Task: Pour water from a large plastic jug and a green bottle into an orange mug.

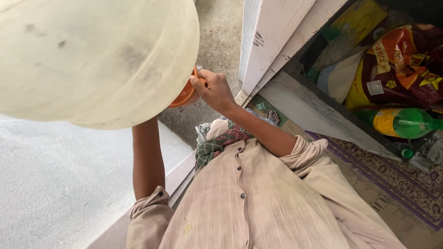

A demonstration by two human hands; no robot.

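Note:
A large pale cream plastic container [97,55] fills the upper left, held up close to the camera. Its orange cap [184,94] points down to the right. My right hand [213,88] grips the orange cap with the fingers curled round its rim. My left forearm [147,157] rises straight up under the container, and my left hand is hidden behind the container's body. I wear a beige buttoned shirt [249,198] with a checked cloth [217,145] at the waist.
A white door [270,41] stands open at the top centre. Behind it lie rice sacks [397,69] and a green plastic bottle [406,122] on a dark ledge. A patterned mat [392,177] covers the floor at right. A light grey surface [55,180] spreads at left.

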